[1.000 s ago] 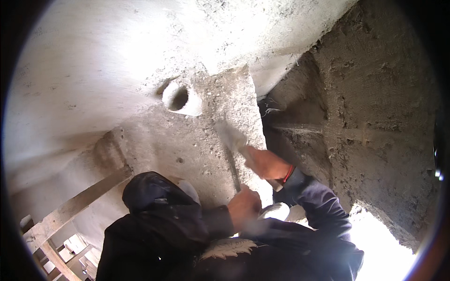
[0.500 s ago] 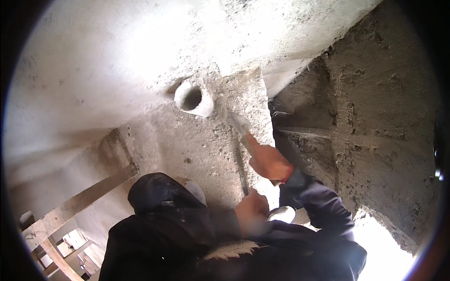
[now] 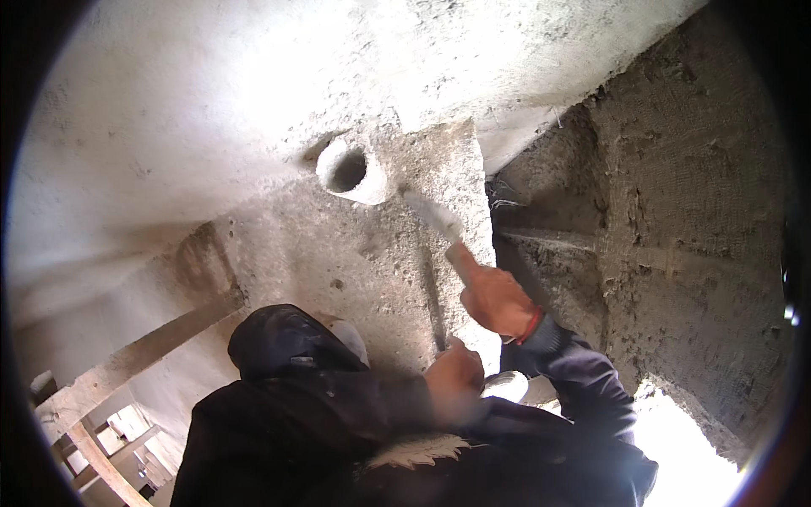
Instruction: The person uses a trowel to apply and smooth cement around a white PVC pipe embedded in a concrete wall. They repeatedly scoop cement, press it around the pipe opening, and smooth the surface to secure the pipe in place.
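Observation:
My right hand (image 3: 500,302), with a red band at the wrist, is wrapped round the handle of a trowel (image 3: 434,215). The blade, smeared by motion, points up and left over a rough concrete surface (image 3: 338,245). Its tip is just right of a short, pale pipe stub (image 3: 377,179) with a round, dark opening. Close to my body, my left hand (image 3: 456,376) is closed, its thumb side near the lower end of a dark line in the concrete. Whatever it grips is hidden.
A pale, brightly lit wall (image 3: 211,110) rises beyond the pipe. To the right, past the concrete's edge, lies a darker recess beside a rough grey wall (image 3: 701,186). Wooden beams (image 3: 135,359) show at lower left. My dark-clad knee (image 3: 287,342) is left of my left hand.
My right hand has shifted slightly right and toward me with the trowel, and the blade's angle has changed a little. My left hand has stayed in nearly the same place.

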Tool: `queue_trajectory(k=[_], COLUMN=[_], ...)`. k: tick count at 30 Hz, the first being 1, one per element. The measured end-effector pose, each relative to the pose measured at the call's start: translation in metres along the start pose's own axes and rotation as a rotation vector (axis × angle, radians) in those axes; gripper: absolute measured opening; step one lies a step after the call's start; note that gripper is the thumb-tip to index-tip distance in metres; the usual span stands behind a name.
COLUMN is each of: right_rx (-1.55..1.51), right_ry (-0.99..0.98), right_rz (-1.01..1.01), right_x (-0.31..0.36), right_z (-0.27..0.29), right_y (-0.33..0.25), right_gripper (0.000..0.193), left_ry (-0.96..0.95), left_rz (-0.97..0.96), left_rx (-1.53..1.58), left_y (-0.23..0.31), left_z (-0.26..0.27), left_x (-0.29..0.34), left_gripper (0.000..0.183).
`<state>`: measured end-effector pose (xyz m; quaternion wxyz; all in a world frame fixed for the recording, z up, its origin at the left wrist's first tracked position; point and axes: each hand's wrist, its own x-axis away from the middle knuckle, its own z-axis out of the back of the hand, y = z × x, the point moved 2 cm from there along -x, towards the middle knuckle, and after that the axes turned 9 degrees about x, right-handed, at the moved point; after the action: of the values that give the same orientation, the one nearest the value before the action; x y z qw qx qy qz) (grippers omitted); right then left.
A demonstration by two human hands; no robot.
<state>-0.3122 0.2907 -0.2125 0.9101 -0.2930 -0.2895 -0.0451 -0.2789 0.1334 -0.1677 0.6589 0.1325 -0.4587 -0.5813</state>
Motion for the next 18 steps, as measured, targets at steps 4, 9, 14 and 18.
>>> queue_trajectory(k=[4,9,14,18], right_rx=[-0.040,-0.093,-0.033,-0.085], right_ry=[0.313,-0.236,-0.100,0.256], right_rz=[-0.023,-0.030,-0.008,-0.041], right_x=[-0.014,-0.010,0.006,-0.016], right_z=[0.028,-0.045,-0.006,0.005], right_y=[0.004,-0.018,-0.010,0.010], right_gripper=[0.076,0.071,0.067,0.072], left_ry=[-0.066,0.192,0.141,-0.112], left_rz=[-0.032,-0.009,0.083,-0.051], left_rx=[-0.164,0.280,0.066,-0.273], left_y=[0.014,-0.006,0.004,0.016], left_z=[0.009,-0.034,-0.023,0.015], left_x=[0.003,0.003,0.011,0.008], left_gripper=[0.016,0.015,0.018,0.014])
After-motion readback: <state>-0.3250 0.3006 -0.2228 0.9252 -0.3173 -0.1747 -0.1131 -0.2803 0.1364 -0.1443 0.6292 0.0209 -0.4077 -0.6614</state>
